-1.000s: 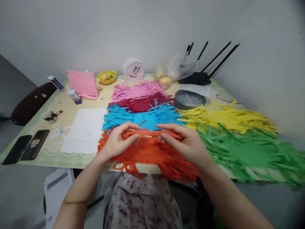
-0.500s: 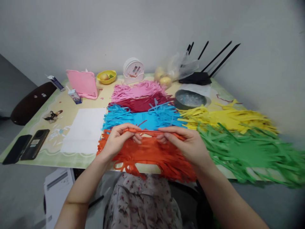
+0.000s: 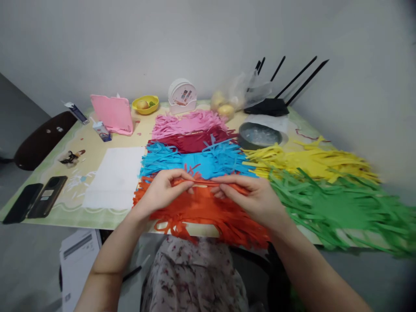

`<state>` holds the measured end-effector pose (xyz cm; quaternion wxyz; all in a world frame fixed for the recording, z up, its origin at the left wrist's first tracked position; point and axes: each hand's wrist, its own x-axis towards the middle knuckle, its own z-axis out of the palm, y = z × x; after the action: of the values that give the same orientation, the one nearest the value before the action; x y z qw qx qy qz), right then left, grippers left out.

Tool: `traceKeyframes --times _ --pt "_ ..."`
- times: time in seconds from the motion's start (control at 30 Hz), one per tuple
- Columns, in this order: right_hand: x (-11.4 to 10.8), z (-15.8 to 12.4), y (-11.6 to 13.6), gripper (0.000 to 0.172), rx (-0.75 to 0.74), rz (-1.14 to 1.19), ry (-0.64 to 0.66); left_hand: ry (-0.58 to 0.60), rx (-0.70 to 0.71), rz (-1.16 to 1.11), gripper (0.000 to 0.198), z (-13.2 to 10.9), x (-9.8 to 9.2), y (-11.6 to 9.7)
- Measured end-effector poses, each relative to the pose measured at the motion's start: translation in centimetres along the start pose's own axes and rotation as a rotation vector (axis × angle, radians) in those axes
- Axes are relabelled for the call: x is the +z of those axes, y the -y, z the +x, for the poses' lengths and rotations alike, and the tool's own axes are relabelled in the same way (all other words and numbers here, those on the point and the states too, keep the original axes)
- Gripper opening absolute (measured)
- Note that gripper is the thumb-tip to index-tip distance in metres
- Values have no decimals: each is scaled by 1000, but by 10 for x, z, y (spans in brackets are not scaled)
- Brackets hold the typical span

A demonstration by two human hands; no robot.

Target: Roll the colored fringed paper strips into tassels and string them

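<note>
Between my two hands a narrow orange strip (image 3: 203, 183) is stretched sideways. My left hand (image 3: 165, 189) is closed, pinching its left part between thumb and fingers. On the other side my right hand (image 3: 248, 193) pinches the strip the same way. Below them lies an orange fringed sheet (image 3: 195, 206), partly covered by my hands, with its fringe reaching over the table's front edge. A blue fringed sheet (image 3: 198, 161) is just beyond my fingers. Whether the strip is joined to the orange sheet, I cannot tell.
Dark red (image 3: 188, 142) and pink fringed sheets (image 3: 186, 123) lie farther back; yellow (image 3: 320, 162) and green ones (image 3: 341, 208) are on the right. White paper (image 3: 115, 177), a phone (image 3: 48, 196), a pink tablet case (image 3: 112, 113), a dark bowl (image 3: 260, 135) and a router (image 3: 266, 107) share the table.
My left hand has shifted right along the strip, closer to my right hand, which has moved slightly left. Orange ends now show above my left fingers.
</note>
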<state>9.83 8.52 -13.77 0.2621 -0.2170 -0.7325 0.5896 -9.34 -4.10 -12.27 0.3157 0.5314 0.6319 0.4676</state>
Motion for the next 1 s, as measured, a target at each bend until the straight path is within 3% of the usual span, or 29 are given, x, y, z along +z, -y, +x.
traceKeyframes --times 0.27,0.43,0.57,0.67,0.8,0.9,1.0 --pt "-3 0 -5 12 0 159 20 33 -36 -358 22 -7 1 12" --pt "-4 3 -7 15 -37 167 53 65 1 -437 17 -5 3 19" --pt "0 2 -5 21 -115 113 8 97 56 -447 17 -7 -2 22" --pt "3 0 0 27 -325 -146 -9 178 97 -242 19 -10 -9 17" --pt "6 -1 5 28 -628 -392 96 150 231 153 19 -8 -13 2" --pt "2 -1 8 31 -680 -437 188 213 274 302 15 -5 -9 -2" --pt "-10 3 12 31 -565 -492 323 97 384 600 17 -5 -6 2"
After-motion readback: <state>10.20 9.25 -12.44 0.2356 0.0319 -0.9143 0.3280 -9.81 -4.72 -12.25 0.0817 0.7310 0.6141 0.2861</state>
